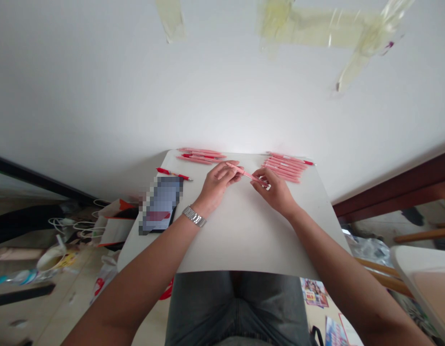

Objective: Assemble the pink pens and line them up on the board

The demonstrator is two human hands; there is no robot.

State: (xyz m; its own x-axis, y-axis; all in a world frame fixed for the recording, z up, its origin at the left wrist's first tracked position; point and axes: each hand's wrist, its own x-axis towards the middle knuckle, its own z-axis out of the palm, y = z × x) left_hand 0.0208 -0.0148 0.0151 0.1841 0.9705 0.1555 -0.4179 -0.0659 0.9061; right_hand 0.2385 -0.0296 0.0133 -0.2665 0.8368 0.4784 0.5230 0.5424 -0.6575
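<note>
My left hand (218, 185) and my right hand (274, 190) both pinch one pink pen (246, 173) between them, held just above the small white table (240, 230). The left fingers close on its far end, the right fingers on its near end. A silver watch (194, 216) sits on my left wrist. A row of several pink pens (285, 166) lies at the table's far right, close beyond my right hand. Another small group of pink and red pens (200, 154) lies at the far left edge. One red pen (174, 174) lies alone beside a phone (161, 204).
The table stands against a white wall with strips of tape (316, 29) on it. Bags and clutter (100, 226) crowd the floor to the left. A dark wooden ledge (395, 187) and a white chair (424, 278) are on the right. My lap is under the table's near edge.
</note>
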